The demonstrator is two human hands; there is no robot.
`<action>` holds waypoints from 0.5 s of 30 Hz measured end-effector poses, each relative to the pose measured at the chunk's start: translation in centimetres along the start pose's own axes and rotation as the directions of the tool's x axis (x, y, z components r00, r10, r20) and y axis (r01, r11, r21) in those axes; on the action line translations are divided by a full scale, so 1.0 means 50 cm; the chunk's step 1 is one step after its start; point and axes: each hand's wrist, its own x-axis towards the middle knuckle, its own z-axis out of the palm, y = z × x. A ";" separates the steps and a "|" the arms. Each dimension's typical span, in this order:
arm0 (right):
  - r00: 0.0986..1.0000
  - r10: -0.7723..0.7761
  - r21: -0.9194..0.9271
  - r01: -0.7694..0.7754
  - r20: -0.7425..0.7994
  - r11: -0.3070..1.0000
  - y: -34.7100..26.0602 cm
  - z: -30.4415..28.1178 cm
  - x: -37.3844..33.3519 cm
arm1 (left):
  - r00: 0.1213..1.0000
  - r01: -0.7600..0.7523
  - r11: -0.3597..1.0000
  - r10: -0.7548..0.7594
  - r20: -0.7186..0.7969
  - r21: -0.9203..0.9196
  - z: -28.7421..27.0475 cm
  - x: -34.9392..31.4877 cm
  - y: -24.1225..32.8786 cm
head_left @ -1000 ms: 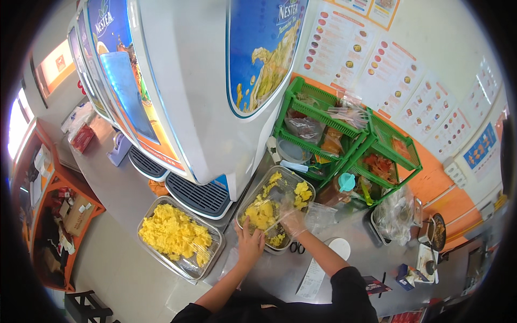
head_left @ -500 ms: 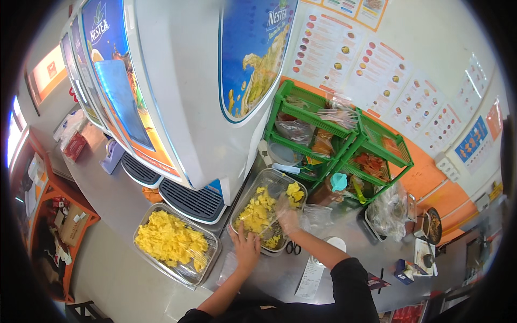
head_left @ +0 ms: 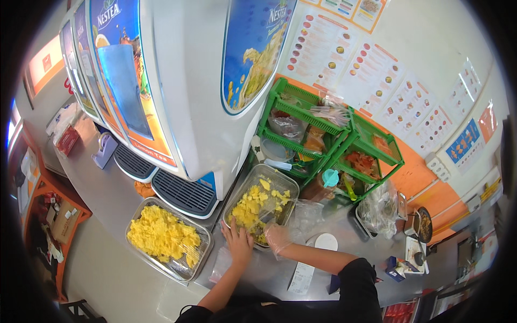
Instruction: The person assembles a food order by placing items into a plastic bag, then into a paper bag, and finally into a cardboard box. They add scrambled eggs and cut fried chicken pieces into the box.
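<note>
A rectangular metal tray (head_left: pixel 292 189) sits on the counter, partly filled with yellow scrambled egg (head_left: pixel 252 207). My left hand (head_left: pixel 237 242) lies over its near left edge, fingers spread and their tips at the egg. My right hand (head_left: pixel 278 238), in a clear plastic glove, is at the near right side of the same tray; its fingers are low by the egg and too blurred to read. To the left, a second tray (head_left: pixel 207 248) is heaped with more scrambled egg (head_left: pixel 164 232).
A large drinks dispenser (head_left: pixel 186 91) towers at the back left. Green stacked baskets (head_left: pixel 318 121) hold packets behind the tray. On the right are a jar with a turquoise lid (head_left: pixel 329 177), a plastic bag (head_left: pixel 377 207), a round white lid (head_left: pixel 326 242) and a paper slip (head_left: pixel 301 278).
My gloved right hand has come from the tray's far right part toward its near edge. Egg near the far right corner is now more spread out. My left hand remains at the tray.
</note>
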 end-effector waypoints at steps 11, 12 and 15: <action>0.981 -0.046 0.221 0.088 -0.188 0.971 0.034 0.048 0.036 | 0.991 -0.034 0.980 0.058 0.120 -0.197 -0.049 -0.001 -0.034; 0.986 -0.042 0.261 0.084 -0.163 0.962 0.024 0.023 0.011 | 0.987 -0.046 0.971 0.080 0.137 -0.233 -0.061 0.003 -0.027; 0.983 -0.035 0.238 0.078 -0.180 0.968 0.012 -0.001 -0.020 | 0.970 -0.076 0.965 0.130 0.207 -0.249 -0.090 0.012 -0.031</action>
